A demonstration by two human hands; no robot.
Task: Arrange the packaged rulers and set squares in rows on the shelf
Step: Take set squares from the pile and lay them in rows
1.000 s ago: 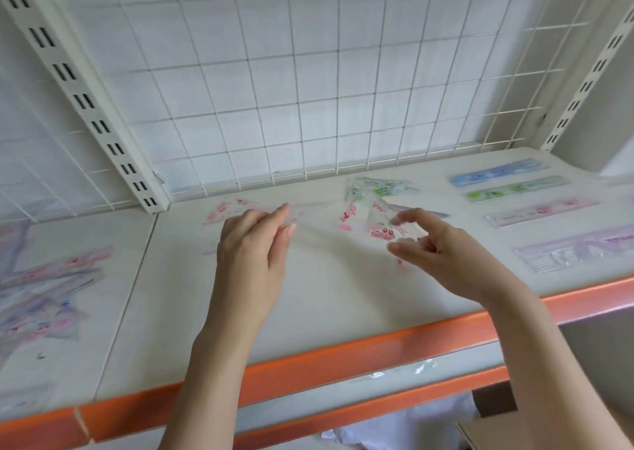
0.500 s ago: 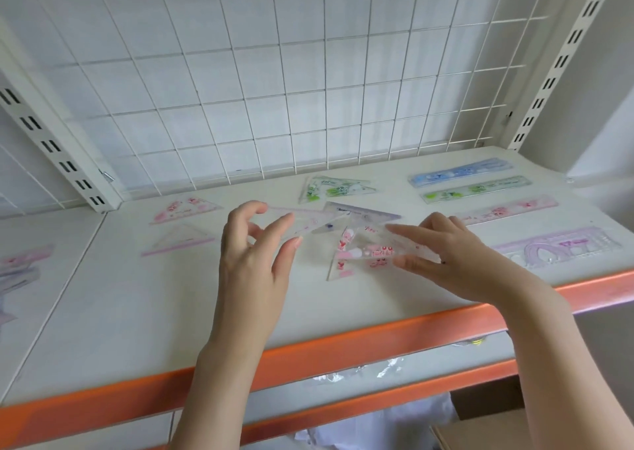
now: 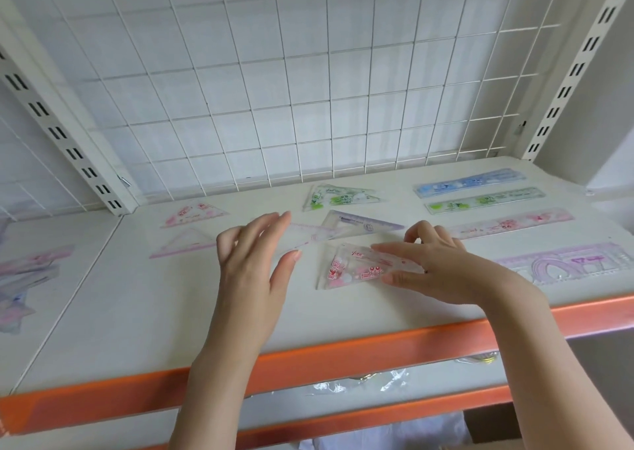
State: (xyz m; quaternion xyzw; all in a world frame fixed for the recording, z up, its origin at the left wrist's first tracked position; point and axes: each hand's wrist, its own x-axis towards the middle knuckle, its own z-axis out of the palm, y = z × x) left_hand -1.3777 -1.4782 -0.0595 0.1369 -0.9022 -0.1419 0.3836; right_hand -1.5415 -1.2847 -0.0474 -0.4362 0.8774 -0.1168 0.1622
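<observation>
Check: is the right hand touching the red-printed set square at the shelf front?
Touching. The head view shows the right hand with fingers lying flat across the red-printed set square, pressing it onto the shelf.

Some things are hard to see
The pile (image 3: pixel 24 278) at far left is blurry and cut off; the right hand (image 3: pixel 442 267) hides part of the red square (image 3: pixel 346 266).

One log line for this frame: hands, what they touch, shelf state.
left hand: open over clear set square | right hand: fingers resting on red-print set square | rulers: rowed at right | shelf
</observation>
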